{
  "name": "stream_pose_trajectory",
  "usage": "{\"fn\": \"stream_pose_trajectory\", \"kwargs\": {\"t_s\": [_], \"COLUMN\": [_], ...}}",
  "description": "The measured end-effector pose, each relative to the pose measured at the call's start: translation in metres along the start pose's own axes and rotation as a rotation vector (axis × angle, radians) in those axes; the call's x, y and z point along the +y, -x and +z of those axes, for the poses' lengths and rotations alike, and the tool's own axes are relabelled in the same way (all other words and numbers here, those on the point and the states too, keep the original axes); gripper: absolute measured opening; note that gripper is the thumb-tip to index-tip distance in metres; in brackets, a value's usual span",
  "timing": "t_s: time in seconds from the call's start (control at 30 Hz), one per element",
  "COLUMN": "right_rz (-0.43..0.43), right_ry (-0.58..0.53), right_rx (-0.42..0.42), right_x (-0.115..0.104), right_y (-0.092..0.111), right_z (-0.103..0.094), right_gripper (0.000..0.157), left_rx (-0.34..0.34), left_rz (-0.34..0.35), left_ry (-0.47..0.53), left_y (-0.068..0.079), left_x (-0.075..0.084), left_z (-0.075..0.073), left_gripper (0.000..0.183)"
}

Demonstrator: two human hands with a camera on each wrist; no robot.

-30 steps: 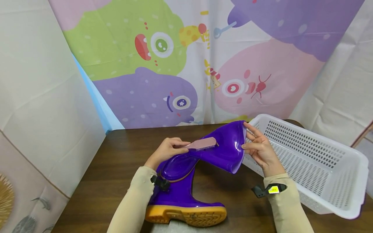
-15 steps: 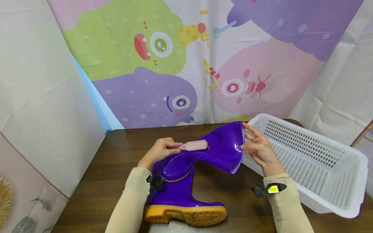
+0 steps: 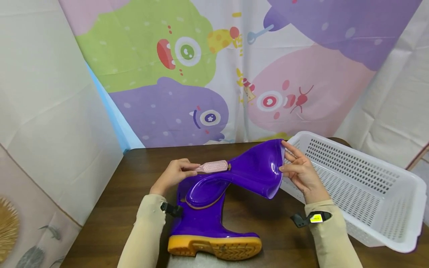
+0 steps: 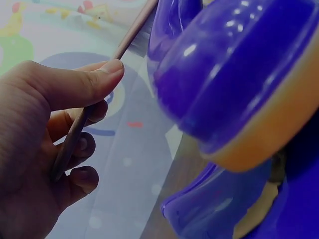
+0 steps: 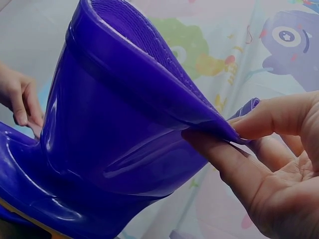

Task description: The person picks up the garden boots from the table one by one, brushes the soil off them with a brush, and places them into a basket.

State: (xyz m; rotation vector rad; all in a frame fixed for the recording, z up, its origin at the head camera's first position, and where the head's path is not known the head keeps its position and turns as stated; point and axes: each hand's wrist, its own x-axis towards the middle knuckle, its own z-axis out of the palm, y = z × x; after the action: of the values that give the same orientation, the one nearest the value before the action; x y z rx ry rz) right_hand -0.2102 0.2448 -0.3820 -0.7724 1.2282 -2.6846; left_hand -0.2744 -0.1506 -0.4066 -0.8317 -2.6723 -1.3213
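Note:
My left hand [image 3: 174, 173] pinches the thin handle of a pink brush [image 3: 214, 166] between thumb and fingers. The brush's dotted face shows, and its head lies at the narrow ankle of a shiny purple rain boot [image 3: 258, 167]. At the boot's opening, my right hand [image 3: 301, 173] pinches the rim between thumb and fingers, drawing it to a point in the right wrist view. This boot lies sideways across a second purple boot [image 3: 204, 223], which stands below it with its orange sole [image 3: 234, 250] partly toward me. The held boot hides the top of the second one.
A white perforated plastic basket [image 3: 368, 193] stands on the right of the dark wooden table [image 3: 127, 208]. A light grey cloth or mat [image 3: 201, 260] shows under the lower boot. Behind the table hangs a cartoon-printed curtain [image 3: 161, 119].
My left hand has drawn the brush leftward along the boot, from its shaft to its ankle, and the brush has turned so its dotted face shows. My right hand keeps its grip on the rim.

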Motion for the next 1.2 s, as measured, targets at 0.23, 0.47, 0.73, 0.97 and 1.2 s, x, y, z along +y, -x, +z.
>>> {"fn": "stream_pose_trajectory", "kwargs": {"t_s": [0.23, 0.47, 0.73, 0.97, 1.2], "right_rz": [0.008, 0.002, 0.003, 0.002, -0.011], "right_ry": [-0.008, -0.005, 0.004, 0.005, 0.010], "right_rx": [0.006, 0.016, 0.013, 0.031, 0.041], "right_x": [0.002, 0.000, 0.000, 0.001, -0.001], "right_y": [0.000, -0.001, -0.001, -0.001, 0.000], "right_z": [0.001, 0.002, 0.003, 0.003, 0.005], "right_gripper": [0.076, 0.076, 0.076, 0.076, 0.076], "left_rx": [0.030, 0.064, 0.110, 0.231, 0.358], "left_rz": [-0.099, -0.166, -0.227, -0.198, -0.251], "left_ry": [0.047, 0.079, 0.114, 0.100, 0.077], "left_y": [0.010, 0.023, 0.042, 0.056, 0.071], "left_x": [-0.011, -0.025, -0.019, -0.030, -0.054], "left_z": [-0.008, -0.019, -0.034, -0.040, -0.041], "left_gripper": [0.025, 0.026, 0.028, 0.027, 0.029]}}
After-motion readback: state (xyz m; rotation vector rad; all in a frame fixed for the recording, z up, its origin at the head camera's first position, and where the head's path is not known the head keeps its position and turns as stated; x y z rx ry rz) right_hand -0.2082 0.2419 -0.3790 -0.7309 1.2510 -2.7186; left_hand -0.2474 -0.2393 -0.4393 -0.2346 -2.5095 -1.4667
